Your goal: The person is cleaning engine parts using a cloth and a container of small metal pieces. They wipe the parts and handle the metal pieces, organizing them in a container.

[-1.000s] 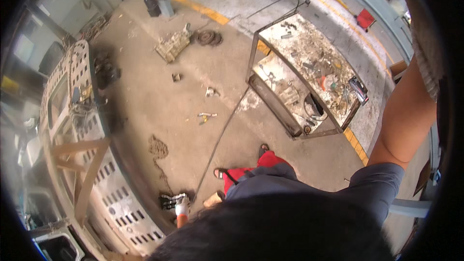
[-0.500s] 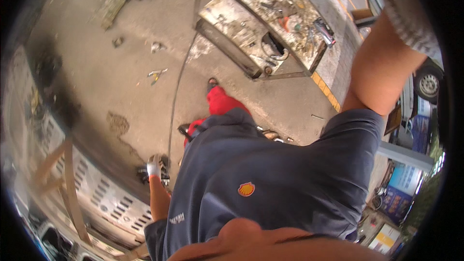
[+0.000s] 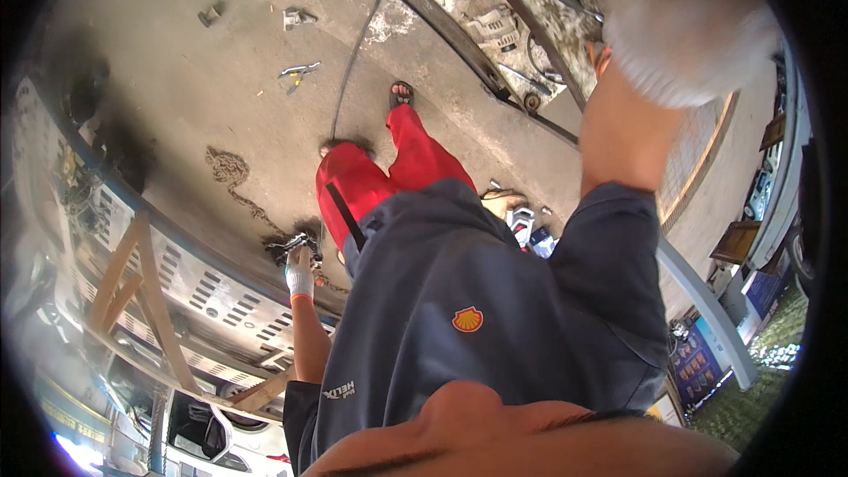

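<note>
My left hand (image 3: 301,280), in a white knit glove, is low at my left side. Its fingers close on a dark metal part (image 3: 287,250), whose exact kind I cannot make out. A rusty chain (image 3: 231,170) runs across the floor toward that part. My right hand (image 3: 685,22), also in a white glove, is raised at the upper right, very near the camera and blurred. Its fingers run out of the picture, so what it holds, if anything, is hidden. Behind it stands a grimy workbench (image 3: 539,35) with tools and parts.
To the left stands a slotted metal frame (image 3: 212,283) with wooden braces (image 3: 146,291). Pliers (image 3: 300,75) and a small metal part (image 3: 299,18) lie on the floor beyond my feet. A dark cable (image 3: 358,57) crosses the concrete. At the right rises a grey post (image 3: 707,318).
The view has swung, so the bench sits higher and nearer the right glove. My right arm remains raised; both legs show more fully. My left hand stays at the dark metal part.
</note>
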Action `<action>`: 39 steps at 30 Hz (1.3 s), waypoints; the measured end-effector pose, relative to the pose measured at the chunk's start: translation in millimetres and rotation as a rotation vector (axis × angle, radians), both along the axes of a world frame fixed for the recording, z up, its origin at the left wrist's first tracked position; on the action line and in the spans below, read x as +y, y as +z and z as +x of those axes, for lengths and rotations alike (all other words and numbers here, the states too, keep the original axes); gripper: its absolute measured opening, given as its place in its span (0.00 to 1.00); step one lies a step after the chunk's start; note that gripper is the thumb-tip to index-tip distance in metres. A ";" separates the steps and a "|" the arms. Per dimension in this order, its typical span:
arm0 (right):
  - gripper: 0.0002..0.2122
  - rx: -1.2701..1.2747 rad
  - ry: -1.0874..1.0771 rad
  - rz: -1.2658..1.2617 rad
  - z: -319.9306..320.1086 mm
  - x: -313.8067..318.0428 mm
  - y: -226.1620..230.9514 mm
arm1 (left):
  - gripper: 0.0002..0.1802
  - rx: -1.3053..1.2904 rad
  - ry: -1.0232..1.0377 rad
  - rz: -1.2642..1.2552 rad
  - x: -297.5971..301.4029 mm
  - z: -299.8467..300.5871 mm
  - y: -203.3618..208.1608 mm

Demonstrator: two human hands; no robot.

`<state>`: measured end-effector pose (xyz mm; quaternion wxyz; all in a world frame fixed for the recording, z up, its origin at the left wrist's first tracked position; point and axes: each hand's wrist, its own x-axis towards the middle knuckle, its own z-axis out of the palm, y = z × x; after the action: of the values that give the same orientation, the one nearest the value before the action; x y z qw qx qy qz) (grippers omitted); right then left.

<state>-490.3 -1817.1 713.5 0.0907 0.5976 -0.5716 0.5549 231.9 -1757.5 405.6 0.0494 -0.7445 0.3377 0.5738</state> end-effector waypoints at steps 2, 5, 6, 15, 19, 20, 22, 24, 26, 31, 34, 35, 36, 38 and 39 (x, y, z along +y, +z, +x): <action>0.14 -0.348 0.292 0.038 35.9 14.4 -48.2 | 0.22 0.000 -0.074 0.049 -18.2 -11.3 -22.2; 0.14 -0.997 0.408 0.449 102.0 48.2 -186.7 | 0.20 0.123 -0.007 -0.023 -21.6 15.1 -97.9; 0.16 -1.077 0.084 0.842 132.2 80.6 -229.2 | 0.22 0.110 0.005 -0.042 -24.6 9.0 -111.0; 0.18 -0.965 -0.296 2.542 201.6 473.1 -393.9 | 0.28 0.202 -0.050 -0.101 -54.5 -31.4 -112.0; 0.12 -1.452 -0.461 2.287 128.4 397.9 -393.2 | 0.28 0.155 0.157 -0.090 -37.0 8.0 -114.3; 0.11 -1.268 -0.352 2.243 155.8 328.5 -403.8 | 0.28 0.096 0.205 -0.125 -37.7 31.6 -120.9; 0.17 -0.942 -0.251 2.059 171.3 184.7 -396.4 | 0.30 -0.070 0.232 -0.218 -36.7 56.2 -102.1; 0.28 -0.626 -0.189 1.792 157.8 76.9 -409.7 | 0.31 -0.213 0.278 -0.276 2.0 78.5 -103.9; 0.23 -0.807 -0.049 1.469 225.6 -50.0 -368.2 | 0.30 -0.251 0.508 -0.171 46.7 88.3 -117.0; 0.28 -0.580 0.417 1.743 279.0 -202.3 -381.6 | 0.26 -0.325 0.780 -0.114 158.4 44.8 -111.0; 0.29 -0.036 0.575 1.862 296.3 -222.6 -437.1 | 0.30 -0.266 0.930 -0.038 192.2 5.1 -67.5; 0.32 0.178 0.609 1.911 352.6 -226.3 -407.3 | 0.31 -0.281 0.996 -0.016 199.8 -10.4 -41.6; 0.35 0.346 0.604 1.976 344.0 -231.0 -436.3 | 0.33 -0.262 1.024 -0.018 194.9 -11.9 -25.8; 0.34 0.592 0.720 2.116 370.3 -245.4 -459.9 | 0.33 -0.320 1.127 -0.032 213.5 -28.7 -23.6; 0.31 0.746 0.830 2.042 378.5 -257.9 -478.3 | 0.33 -0.312 1.171 -0.011 223.0 -41.1 -17.5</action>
<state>-111.8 -2075.0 235.1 -0.4591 0.6603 -0.4510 -0.3870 190.8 -1534.5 388.1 -0.2295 -0.8822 -0.1361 0.3880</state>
